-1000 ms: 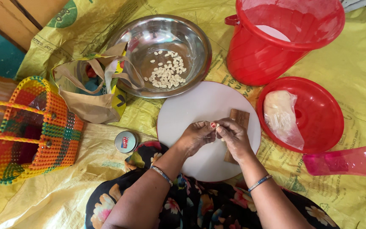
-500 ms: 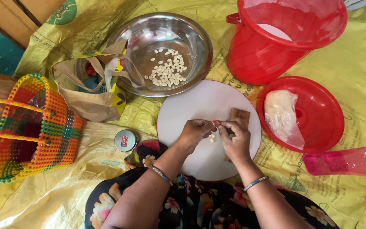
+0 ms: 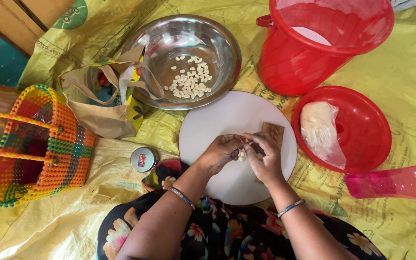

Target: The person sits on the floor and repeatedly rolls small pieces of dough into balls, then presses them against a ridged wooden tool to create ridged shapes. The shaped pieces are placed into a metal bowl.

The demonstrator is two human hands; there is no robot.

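White board (image 3: 227,120), hands (image 3: 246,151) mid-board

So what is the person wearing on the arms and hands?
Both hands are bare, no gloves, and no sleeves cover the forearms. The left hand has a thin beaded bracelet in blue on its forearm; the right hand has a similar bluish beaded bracelet at the wrist. No rings can be made out.

Yellow sheet (image 3: 400,96) under bucket (image 3: 314,53), bowl (image 3: 188,38)
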